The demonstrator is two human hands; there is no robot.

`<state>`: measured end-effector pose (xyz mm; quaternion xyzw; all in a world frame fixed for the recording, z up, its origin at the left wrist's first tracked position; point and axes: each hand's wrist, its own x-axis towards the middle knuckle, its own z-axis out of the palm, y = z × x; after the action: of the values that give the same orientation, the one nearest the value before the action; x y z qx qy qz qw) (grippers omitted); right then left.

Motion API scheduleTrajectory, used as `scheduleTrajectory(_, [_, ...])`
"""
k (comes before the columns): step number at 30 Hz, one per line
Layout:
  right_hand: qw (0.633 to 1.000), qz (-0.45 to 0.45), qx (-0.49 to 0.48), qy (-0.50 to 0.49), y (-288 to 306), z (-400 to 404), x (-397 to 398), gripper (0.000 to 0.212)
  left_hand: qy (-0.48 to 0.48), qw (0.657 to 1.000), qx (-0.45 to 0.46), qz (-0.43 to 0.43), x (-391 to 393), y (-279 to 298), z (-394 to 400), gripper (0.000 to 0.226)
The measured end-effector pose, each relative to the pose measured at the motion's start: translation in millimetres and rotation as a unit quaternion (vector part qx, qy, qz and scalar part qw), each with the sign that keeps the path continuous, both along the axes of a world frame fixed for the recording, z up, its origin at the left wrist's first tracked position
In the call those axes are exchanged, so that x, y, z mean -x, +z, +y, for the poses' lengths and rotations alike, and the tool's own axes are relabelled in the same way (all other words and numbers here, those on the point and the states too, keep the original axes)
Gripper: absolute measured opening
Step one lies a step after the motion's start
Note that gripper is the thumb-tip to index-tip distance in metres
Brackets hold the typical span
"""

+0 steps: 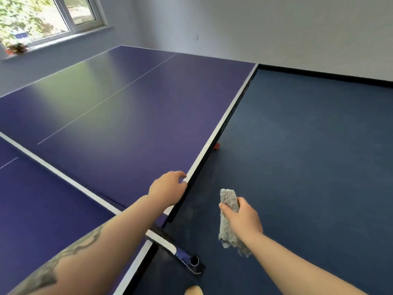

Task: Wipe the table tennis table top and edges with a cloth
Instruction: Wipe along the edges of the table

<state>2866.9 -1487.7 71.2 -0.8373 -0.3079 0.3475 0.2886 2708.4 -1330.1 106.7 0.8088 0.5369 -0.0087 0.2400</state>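
while the left hand point(168, 187) rests on the table tennis table point(119, 107) side edge, the right hand point(242, 218) grips a grey cloth point(228, 222) off the table; a firm, continuous edge pass seems best.

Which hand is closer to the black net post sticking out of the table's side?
Left. The left hand rests on the table edge just beyond the net post; the right hand grips the cloth out over the floor.
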Motion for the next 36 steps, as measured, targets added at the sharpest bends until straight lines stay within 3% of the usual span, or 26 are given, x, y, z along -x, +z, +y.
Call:
scheduleTrajectory(5, [0.989, 0.103, 0.012, -0.106, -29, 50, 27, 0.029, 0.002, 0.996, 0.055, 0.065, 28, -64, 69, 0.046])
scheduleTrajectory(10, [0.973, 0.180, 0.034, -0.137, -56, 97, 56, 0.036, 0.013, 0.987, 0.015, 0.159, 40, -114, 79, 0.056])
scheduleTrajectory(18, [0.956, 0.254, 0.092, -0.112, -99, 150, 114, 0.055, 0.042, 0.988, -0.094, 0.113, 48, -159, 71, 0.057])
scheduleTrajectory(30, [0.953, 0.193, 0.001, -0.236, -133, 218, 104, 0.060, 0.049, 0.984, -0.133, 0.108, 50, -167, 72, 0.060])
scheduleTrajectory(33, [0.958, 0.188, -0.026, -0.214, -126, 189, 135, 0.060, 0.044, 0.983, -0.161, 0.075, 38, -161, 99, 0.054])
scheduleTrajectory(36, [0.960, 0.201, -0.030, -0.195, -131, 190, 125, 0.064, 0.086, 0.986, -0.129, 0.064, 5, -158, 125, 0.049])
